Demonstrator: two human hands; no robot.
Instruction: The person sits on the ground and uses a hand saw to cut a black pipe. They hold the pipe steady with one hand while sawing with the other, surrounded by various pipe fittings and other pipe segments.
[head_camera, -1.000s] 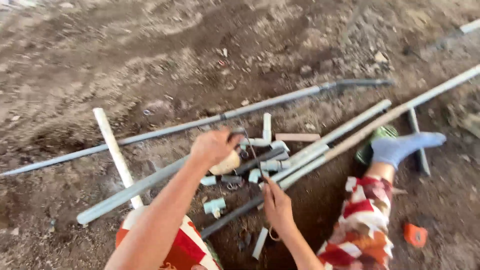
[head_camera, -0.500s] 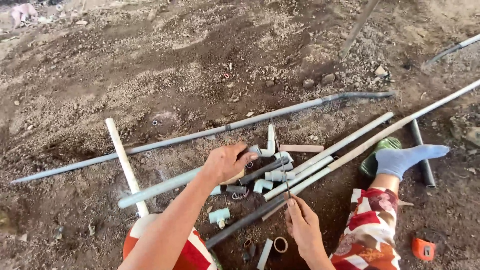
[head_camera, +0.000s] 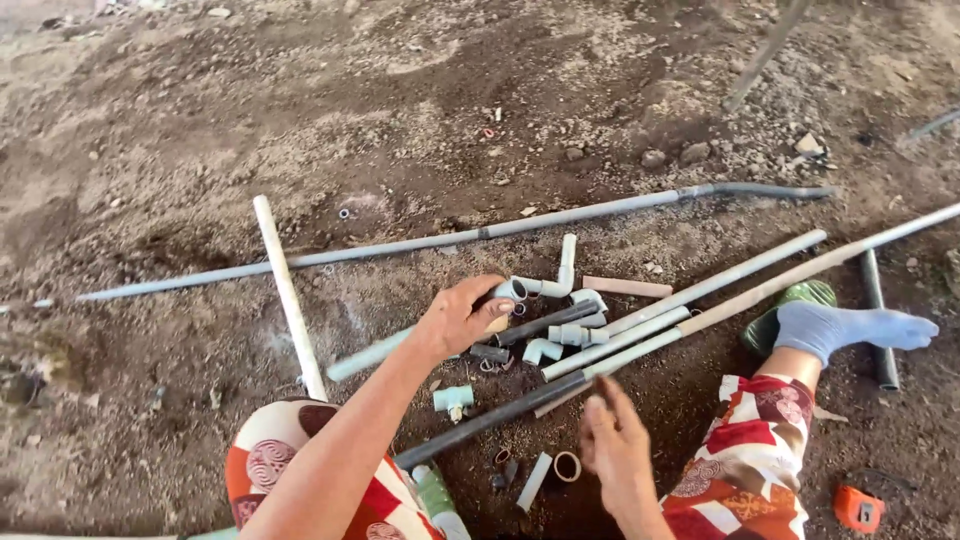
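Left hand (head_camera: 462, 318) curled over grey pipe fittings (head_camera: 560, 325) on the dirt ground (head_camera: 180, 120), grip unclear. Right hand (head_camera: 612, 445) open, empty, by dark pipe (head_camera: 490, 420). Fittings prob. light, rigid, smooth; best pinched at the socket ends.

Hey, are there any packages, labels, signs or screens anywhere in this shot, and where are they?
None to be seen: only bare soil, grey pipes and pipe fittings around the hands.
Orange tape measure: bottom right on the ground, small and boxy, with a pale patch on its face too small to make out.
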